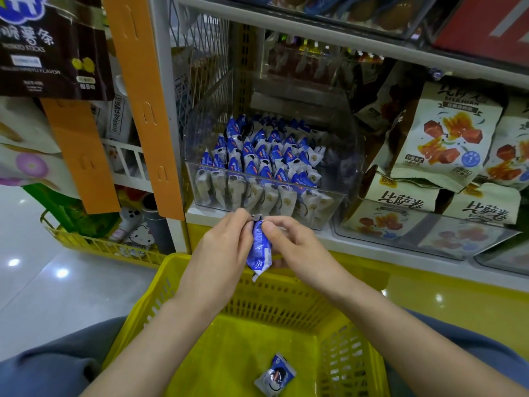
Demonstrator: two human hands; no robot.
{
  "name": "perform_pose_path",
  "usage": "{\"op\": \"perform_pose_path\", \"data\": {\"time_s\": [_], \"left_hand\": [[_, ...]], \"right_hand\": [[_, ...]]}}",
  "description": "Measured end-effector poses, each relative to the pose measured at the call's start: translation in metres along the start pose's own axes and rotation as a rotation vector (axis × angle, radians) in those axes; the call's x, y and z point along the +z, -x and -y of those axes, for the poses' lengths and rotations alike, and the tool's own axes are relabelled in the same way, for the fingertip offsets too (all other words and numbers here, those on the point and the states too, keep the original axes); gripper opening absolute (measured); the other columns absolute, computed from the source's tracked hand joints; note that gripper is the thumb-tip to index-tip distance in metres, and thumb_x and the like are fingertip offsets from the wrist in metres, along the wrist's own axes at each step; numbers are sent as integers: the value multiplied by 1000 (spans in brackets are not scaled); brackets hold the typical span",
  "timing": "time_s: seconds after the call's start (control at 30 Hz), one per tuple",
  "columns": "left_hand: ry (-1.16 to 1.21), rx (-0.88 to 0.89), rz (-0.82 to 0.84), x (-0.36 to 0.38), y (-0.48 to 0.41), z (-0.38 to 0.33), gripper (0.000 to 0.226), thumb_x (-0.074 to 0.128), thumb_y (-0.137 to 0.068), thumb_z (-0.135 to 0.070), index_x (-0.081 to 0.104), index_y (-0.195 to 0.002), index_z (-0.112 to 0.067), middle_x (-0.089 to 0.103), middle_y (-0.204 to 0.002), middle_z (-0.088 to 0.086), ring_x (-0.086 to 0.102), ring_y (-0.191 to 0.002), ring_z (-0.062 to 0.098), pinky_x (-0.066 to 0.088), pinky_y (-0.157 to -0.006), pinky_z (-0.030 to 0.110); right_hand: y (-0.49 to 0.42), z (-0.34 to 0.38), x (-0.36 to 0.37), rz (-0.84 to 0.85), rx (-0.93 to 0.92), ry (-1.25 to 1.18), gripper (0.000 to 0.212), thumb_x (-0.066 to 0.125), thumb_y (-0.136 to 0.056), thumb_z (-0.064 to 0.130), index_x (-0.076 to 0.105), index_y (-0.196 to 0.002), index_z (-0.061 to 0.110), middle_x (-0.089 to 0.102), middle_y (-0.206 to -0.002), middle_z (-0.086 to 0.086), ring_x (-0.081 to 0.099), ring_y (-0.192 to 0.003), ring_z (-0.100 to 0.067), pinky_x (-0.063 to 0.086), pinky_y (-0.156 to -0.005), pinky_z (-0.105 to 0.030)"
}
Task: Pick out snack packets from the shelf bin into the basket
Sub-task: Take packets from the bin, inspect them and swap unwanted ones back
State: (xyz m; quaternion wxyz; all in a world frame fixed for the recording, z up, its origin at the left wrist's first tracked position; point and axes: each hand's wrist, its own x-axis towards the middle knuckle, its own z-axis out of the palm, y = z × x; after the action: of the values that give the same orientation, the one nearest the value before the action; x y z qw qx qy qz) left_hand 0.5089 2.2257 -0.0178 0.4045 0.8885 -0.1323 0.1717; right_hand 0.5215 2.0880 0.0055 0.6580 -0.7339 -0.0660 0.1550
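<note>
A clear plastic shelf bin [347,167] holds several blue-and-white snack packets [257,159] standing in rows. In front of the bin, above the far rim of the yellow basket [148,305], both hands hold one blue-and-white packet [259,250] upright. My left hand [220,247] pinches its top left edge. My right hand [294,247] pinches it from the right, fingers curled round its side. One more packet [274,375] lies on the basket floor near the front.
Larger pale snack bags [446,138] fill the shelf to the right of the bin. An orange hanging strip [146,110] and dark potato-stick bags [48,47] hang at left. A small yellow wire basket [108,247] sits on the glossy floor at left.
</note>
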Motion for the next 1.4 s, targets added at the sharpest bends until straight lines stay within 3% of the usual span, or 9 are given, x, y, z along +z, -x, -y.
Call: {"op": "perform_pose_path", "data": {"time_s": [0.13,0.3,0.5,0.63,0.8,0.93,1.13,1.23,1.4], "left_hand": [[69,-37,-6,1,-1,0,13,42,-96,-27,51,-86,-23,53,-75,-11,51,-71,6,36,-61,19],[165,-131,116,9,3,-5,28,45,-92,-32,51,-119,-26,52,-112,-15,47,-104,-3,40,-87,18],[354,-258,123,5,-3,-8,26,46,-93,-11,55,-102,-34,61,-101,-15,55,-90,-5,42,-78,11],[609,-396,115,4,-3,-14,13,49,-91,-32,58,-99,-34,68,-91,-10,63,-89,4,52,-83,31],[524,-377,80,1,-5,-9,22,46,-95,-19,67,-94,-24,71,-87,9,66,-87,28,51,-82,51],[455,-377,84,1,-7,0,25,44,-96,-19,69,-97,-13,70,-88,13,65,-89,32,51,-81,52],[439,-352,19,3,-8,2,24,44,-96,-21,66,-91,-13,68,-83,14,66,-82,31,54,-73,51],[569,-465,-87,1,-11,2,26,40,-98,-19,63,-85,-16,68,-85,18,69,-78,29,59,-63,36],[782,-604,-170,-5,-15,0,26,38,-99,-19,61,-96,-7,69,-94,15,70,-82,20,58,-60,26]], "right_hand": [[-1,0,3,-67,-6,26,17,42,-96,25,53,-103,14,69,-72,9,65,-66,-2,53,-54,-19],[-9,-1,-5,-249,30,26,32,41,-95,36,48,-117,12,64,-111,-10,63,-100,-19,50,-93,-41],[-10,-5,-4,-253,28,-56,38,51,-91,32,42,-122,11,67,-94,1,64,-75,2,53,-61,-14],[-9,-5,-4,-293,-118,235,46,68,-80,28,44,-118,21,59,-95,13,59,-78,7,47,-66,-6],[-4,-13,-1,-234,-272,560,43,76,-70,33,48,-103,33,54,-101,12,53,-84,5,42,-76,-8],[-6,-5,-7,-126,-236,347,15,65,-84,21,57,-88,32,65,-87,13,60,-79,5,49,-73,-13],[-3,-2,-5,-217,-341,360,11,62,-87,19,63,-94,28,67,-89,11,61,-80,2,49,-71,-13],[-6,-5,-4,-180,-218,277,20,58,-89,21,57,-109,23,64,-95,11,62,-85,0,52,-77,-19],[-6,-4,-5,-91,-106,37,13,59,-87,8,62,-89,20,69,-75,7,67,-66,-3,54,-57,-17]]}}
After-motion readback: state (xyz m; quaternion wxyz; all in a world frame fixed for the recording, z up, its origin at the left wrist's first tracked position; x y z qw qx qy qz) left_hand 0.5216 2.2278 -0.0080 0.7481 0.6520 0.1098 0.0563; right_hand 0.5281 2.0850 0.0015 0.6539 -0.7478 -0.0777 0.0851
